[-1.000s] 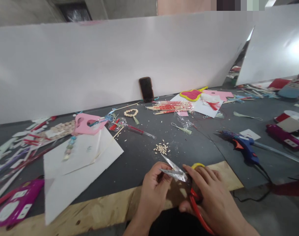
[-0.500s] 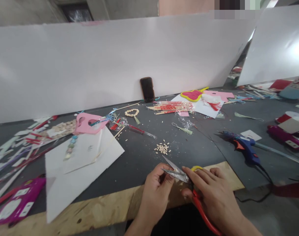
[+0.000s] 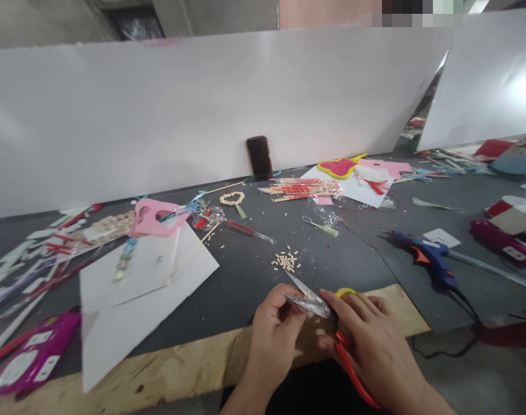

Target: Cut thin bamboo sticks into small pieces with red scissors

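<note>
My right hand (image 3: 370, 325) is wrapped round the handles of a pair of scissors (image 3: 315, 304), one handle red and a bit of yellow showing behind the fingers. The blades stand apart and point up and to the left. Close by the lower blade, my left hand (image 3: 275, 328) is closed in a pinch. What the left fingertips hold is too small and hidden to make out. Just beyond the blade tips lies a heap of small pale cut pieces (image 3: 286, 260) on the dark table (image 3: 245, 288).
A blue glue gun (image 3: 431, 259) lies to the right, its cord trailing off the edge. White sheets (image 3: 116, 305) and a pink cutout (image 3: 144, 218) are on the left. Behind the heap are bundled sticks (image 3: 306, 188), a beaded loop (image 3: 232, 199) and a phone (image 3: 259, 157) against the white board.
Both hands stay almost in place. The scissors have shifted only slightly, with the red handle swung a little to the left.
</note>
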A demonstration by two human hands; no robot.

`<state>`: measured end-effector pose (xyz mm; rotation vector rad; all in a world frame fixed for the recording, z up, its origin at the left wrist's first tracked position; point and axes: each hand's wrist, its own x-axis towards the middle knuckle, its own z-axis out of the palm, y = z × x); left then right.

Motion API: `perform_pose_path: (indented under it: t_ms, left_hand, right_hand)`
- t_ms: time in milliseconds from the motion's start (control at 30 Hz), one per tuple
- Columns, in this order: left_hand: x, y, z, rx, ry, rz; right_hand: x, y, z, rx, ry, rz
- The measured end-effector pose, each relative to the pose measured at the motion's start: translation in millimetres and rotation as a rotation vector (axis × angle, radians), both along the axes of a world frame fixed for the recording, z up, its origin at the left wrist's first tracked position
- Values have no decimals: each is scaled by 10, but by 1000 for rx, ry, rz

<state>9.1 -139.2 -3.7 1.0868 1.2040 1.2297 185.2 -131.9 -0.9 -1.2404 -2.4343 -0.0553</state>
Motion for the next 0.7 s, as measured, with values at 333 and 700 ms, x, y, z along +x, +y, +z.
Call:
perform_pose_path:
  t_ms: [333, 700]
  left_hand:
    - [32, 23, 12, 19, -7, 44]
    - [-1, 12, -37, 116, 86, 90]
  right_hand:
    - [8, 14, -15, -40, -14, 2]
    - [-4, 10, -36, 3, -19, -5]
